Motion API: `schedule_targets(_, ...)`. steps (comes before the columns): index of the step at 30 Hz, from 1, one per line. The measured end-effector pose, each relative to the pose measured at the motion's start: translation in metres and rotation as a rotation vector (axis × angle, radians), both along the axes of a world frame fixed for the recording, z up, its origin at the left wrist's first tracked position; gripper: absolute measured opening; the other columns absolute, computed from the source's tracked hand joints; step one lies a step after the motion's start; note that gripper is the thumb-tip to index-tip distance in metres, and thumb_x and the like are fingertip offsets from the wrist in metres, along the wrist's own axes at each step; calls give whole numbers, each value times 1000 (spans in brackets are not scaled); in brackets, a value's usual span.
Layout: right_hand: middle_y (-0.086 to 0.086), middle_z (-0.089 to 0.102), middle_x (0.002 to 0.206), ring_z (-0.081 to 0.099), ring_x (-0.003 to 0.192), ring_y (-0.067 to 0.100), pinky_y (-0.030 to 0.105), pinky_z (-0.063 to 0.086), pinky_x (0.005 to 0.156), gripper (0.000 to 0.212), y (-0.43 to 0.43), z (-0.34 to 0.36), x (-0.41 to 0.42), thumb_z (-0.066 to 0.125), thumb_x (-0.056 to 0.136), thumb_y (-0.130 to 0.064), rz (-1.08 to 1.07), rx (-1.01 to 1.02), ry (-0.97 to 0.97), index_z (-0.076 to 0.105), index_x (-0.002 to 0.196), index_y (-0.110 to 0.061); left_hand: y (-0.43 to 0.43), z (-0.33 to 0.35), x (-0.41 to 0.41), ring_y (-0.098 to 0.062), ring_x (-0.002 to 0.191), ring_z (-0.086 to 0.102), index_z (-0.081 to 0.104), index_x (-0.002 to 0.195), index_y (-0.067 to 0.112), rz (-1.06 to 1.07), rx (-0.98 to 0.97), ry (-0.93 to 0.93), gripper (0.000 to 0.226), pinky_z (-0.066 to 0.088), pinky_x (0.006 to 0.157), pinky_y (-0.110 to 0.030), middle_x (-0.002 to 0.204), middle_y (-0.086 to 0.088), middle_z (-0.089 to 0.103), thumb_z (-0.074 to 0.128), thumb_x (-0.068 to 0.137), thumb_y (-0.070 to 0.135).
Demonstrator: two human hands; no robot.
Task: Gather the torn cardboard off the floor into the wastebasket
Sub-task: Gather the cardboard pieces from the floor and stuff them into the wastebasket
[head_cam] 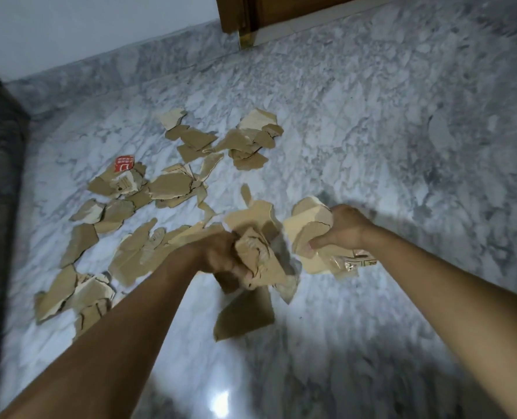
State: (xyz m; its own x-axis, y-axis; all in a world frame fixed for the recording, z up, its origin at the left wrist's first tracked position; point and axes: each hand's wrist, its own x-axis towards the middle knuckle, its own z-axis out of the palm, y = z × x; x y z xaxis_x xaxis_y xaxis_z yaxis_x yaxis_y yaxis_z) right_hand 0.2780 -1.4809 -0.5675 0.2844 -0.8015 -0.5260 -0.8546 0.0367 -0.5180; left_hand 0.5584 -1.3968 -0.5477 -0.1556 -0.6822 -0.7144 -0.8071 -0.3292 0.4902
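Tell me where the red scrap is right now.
In the head view, the red scrap lies left of centre, at the far left edge of the scattered cardboard, well beyond the left hand.

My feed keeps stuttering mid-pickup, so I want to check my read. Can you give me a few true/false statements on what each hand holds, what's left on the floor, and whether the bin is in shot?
1. The left hand grips a bundle of torn cardboard. True.
2. The right hand is empty. False: it grips its own stack of pieces.
3. The floor is cleared of cardboard. False: many scattered pieces lie on the marble, mostly ahead and to the left.
4. A red-printed piece lies among them. True.
5. A wastebasket is in view. False: none shows in this frame.
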Motion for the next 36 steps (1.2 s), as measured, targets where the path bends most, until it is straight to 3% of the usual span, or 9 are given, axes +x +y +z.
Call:
schedule_targets(3, -5, 67, 107, 64, 101, 16, 23, 46, 77, 73, 31, 5, 21, 94, 48, -49, 255, 80, 37, 66, 110, -22, 53, -22, -5, -23, 126, 50, 50, 130, 37, -91, 97, -8, 93, 43, 108, -40, 133, 5, 55, 90, 47, 51)
schedule_targets(7, -4, 53, 126, 49, 122, 21, 40, 48, 98, 95, 73, -25, 46, 90, 48, -55, 414, -34, 148, 53, 131, -26, 97, -49, -34, -33, 119, 41, 48, 136, 33, -190, -173, -284, 78, 38, 103, -36, 126, -11, 44, 78, 65, 46)
schedule_targets(11, 1, 52, 145, 49, 132, 25, 37, 45, 103, 113, 86, -35, 49, 89, 57, -51, 384, -75, 168, 30, 152, -35, 100, -61, -29, -27, 114, 57, 51, 131, 34, -125, -244, -198, 77, 49, 94, -32, 123, -4, 60, 79, 60, 41)
schedule_targets(14, 1, 47, 151, 46, 135, 25, 35, 44, 103, 118, 86, -34, 44, 91, 60, -46, 325, 42, 146, 22, 155, -33, 100, -61, -27, -26, 118, 56, 38, 140, 43, -107, -206, -247, 91, 48, 98, -41, 130, 1, 57, 78, 58, 47)
schedule_targets(19, -7, 70, 113, 66, 105, 16, 30, 54, 90, 77, 66, -28, 37, 95, 51, -45, 231, 141, 43, 63, 119, -25, 102, -59, 2, -16, 114, 58, 51, 130, 38, -34, -104, -62, 75, 46, 96, -26, 125, 9, 62, 85, 63, 34)
schedule_targets(21, -8, 71, 103, 67, 96, 14, 26, 53, 80, 67, 59, -26, 48, 96, 51, -43, 172, 96, -10, 67, 109, -24, 106, -57, 20, -13, 111, 57, 53, 126, 39, -15, -77, -66, 72, 46, 95, -25, 120, 12, 61, 86, 63, 33)
schedule_targets(23, -3, 67, 112, 64, 101, 17, 25, 50, 79, 76, 59, -27, 66, 95, 53, -44, 143, 51, 4, 65, 118, -20, 109, -53, 36, -13, 114, 56, 50, 131, 40, 2, -54, -104, 77, 46, 97, -26, 122, 13, 59, 85, 62, 36)
schedule_targets(28, -1, 28, 149, 33, 136, 28, 37, 35, 112, 117, 77, -43, 96, 89, 56, -56, 287, -73, 168, 33, 152, -18, 115, -52, 62, -13, 115, 58, 49, 128, 45, 25, -26, -101, 86, 49, 101, -34, 124, 13, 62, 82, 49, 49)
schedule_targets(36, 2, 46, 151, 44, 138, 25, 35, 42, 105, 122, 84, -50, 102, 90, 62, -48, 223, -53, 156, 16, 158, -28, 110, -59, 55, -7, 108, 58, 50, 121, 45, 118, -87, 29, 76, 45, 93, -23, 115, 18, 63, 86, 54, 37)
